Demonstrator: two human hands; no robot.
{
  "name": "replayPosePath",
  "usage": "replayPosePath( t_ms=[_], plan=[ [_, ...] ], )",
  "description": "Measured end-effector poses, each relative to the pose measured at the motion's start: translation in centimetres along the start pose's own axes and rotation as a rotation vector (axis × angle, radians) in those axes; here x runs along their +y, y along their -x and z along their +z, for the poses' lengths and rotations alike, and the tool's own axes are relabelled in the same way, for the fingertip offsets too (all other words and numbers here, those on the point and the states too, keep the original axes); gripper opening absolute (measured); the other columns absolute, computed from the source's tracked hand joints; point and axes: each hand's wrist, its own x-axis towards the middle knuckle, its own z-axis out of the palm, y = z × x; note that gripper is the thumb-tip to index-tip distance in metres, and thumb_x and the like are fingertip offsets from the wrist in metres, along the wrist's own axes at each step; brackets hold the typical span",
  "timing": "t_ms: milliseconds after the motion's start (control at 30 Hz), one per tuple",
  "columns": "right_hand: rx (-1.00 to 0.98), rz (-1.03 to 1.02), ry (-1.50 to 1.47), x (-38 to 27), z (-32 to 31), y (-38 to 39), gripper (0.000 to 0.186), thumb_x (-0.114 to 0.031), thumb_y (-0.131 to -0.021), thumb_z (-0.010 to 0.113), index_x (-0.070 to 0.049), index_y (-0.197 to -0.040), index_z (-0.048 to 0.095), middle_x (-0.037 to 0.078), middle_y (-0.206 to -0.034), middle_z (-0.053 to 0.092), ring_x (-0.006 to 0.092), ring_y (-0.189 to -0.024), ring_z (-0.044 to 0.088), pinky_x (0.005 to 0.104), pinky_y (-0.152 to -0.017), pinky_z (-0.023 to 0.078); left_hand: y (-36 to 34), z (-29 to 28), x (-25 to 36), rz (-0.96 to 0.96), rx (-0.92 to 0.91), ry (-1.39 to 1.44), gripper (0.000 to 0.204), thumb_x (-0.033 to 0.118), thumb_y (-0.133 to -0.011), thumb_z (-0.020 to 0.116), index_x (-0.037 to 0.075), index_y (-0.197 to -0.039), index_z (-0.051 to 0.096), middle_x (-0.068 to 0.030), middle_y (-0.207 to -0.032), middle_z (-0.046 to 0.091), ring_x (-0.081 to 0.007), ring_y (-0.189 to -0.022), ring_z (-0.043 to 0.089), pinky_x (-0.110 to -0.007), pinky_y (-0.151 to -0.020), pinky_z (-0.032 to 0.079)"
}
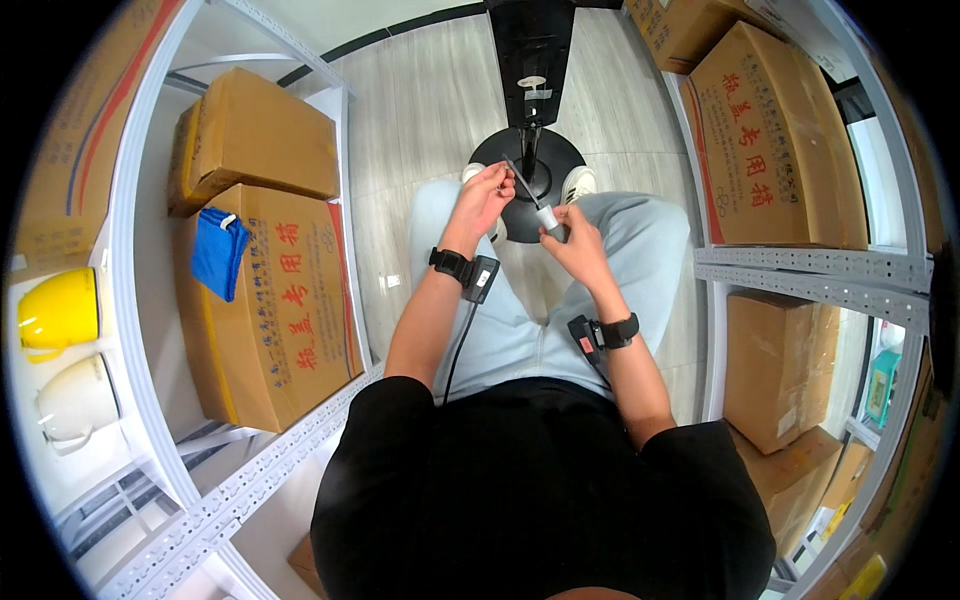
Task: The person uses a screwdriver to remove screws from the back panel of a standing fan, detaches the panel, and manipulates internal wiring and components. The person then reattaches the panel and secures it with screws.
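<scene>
In front of my knees my right hand point(577, 245) is closed around the grey handle of a screwdriver point(546, 216). Its thin dark shaft slants up and to the left, toward my other hand. My left hand point(486, 199) is held close beside the shaft's tip, with thumb and fingers pinched together. What they hold, if anything, is too small to make out. Just beyond both hands stands a black upright panel point(530, 60) on a short post. The round black base point(560, 155) below it lies on the floor, partly hidden by my hands.
White metal shelving flanks me, with cardboard boxes on the left point(270, 300) and right point(775, 140). A folded blue cloth point(220, 253) lies on a left box. Further left are a yellow mug point(60, 312) and a white mug point(80, 400). My shoes point(579, 187) touch the base area.
</scene>
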Motion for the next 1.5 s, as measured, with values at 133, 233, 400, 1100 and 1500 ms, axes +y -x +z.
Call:
replayPosePath(
  t_ms=[133, 233, 400, 1100, 1500],
  plan=[
    [0.048, -0.024, 0.048, 0.4, -0.5, 1.2, 0.041, -0.016, -0.078, 0.074, -0.002, -0.114, 0.062, 0.012, -0.089, 0.071, 0.0219, -0.078, 0.067, 0.0325, -0.072, 0.051, 0.0, 0.2, 0.0, 0.008, 0.015, -0.026, 0.018, 0.003, -0.098, 0.056, -0.003, -0.114, 0.057, -0.0115, -0.104, 0.060, -0.0145, -0.085, 0.054, -0.026, -0.072, 0.047],
    [0.059, 0.015, 0.064, 0.2, -0.9, 1.6, 0.041, -0.019, -0.077, 0.076, -0.003, -0.114, 0.065, 0.013, -0.088, 0.071, 0.0221, -0.077, 0.067, 0.0325, -0.070, 0.052, 0.0, 0.1, 0.0, 0.013, 0.028, -0.065, 0.018, 0.003, -0.098, 0.057, -0.003, -0.114, 0.058, -0.0132, -0.107, 0.062, -0.0154, -0.088, 0.057, -0.026, -0.076, 0.050],
    [0.044, 0.033, 0.141, 0.2, -1.6, 1.8, 0.046, -0.023, -0.077, 0.078, -0.006, -0.118, 0.067, 0.015, -0.086, 0.070, 0.0234, -0.075, 0.067, 0.0343, -0.069, 0.052, 0.0, -0.5, 0.0, 0.015, 0.028, -0.130, 0.019, 0.002, -0.097, 0.058, -0.004, -0.114, 0.059, -0.0140, -0.107, 0.063, -0.0162, -0.089, 0.059, -0.027, -0.080, 0.051],
    [0.072, -0.098, 0.622, -2.0, -4.6, 2.5, 0.039, -0.012, -0.074, 0.075, -0.014, -0.113, 0.070, 0.015, -0.091, 0.066, 0.0362, -0.082, 0.067, 0.0443, -0.073, 0.055, 0.4, -0.3, -0.2, -0.147, 0.056, -0.886, 0.017, 0.003, -0.096, 0.054, -0.004, -0.107, 0.065, -0.0054, -0.092, 0.062, -0.0085, -0.077, 0.055, -0.021, -0.068, 0.045],
    [0.007, 0.231, -0.070, 1.8, -2.2, 0.5, 0.040, -0.028, -0.083, 0.078, -0.003, -0.113, 0.067, 0.009, -0.078, 0.069, 0.0171, -0.067, 0.070, 0.0294, -0.061, 0.054, -3.3, 1.4, 2.1, -0.255, 0.011, -0.284, 0.018, 0.008, -0.098, 0.057, -0.009, -0.104, 0.060, -0.0065, -0.084, 0.055, -0.0100, -0.070, 0.050, -0.022, -0.057, 0.040]
  ],
)
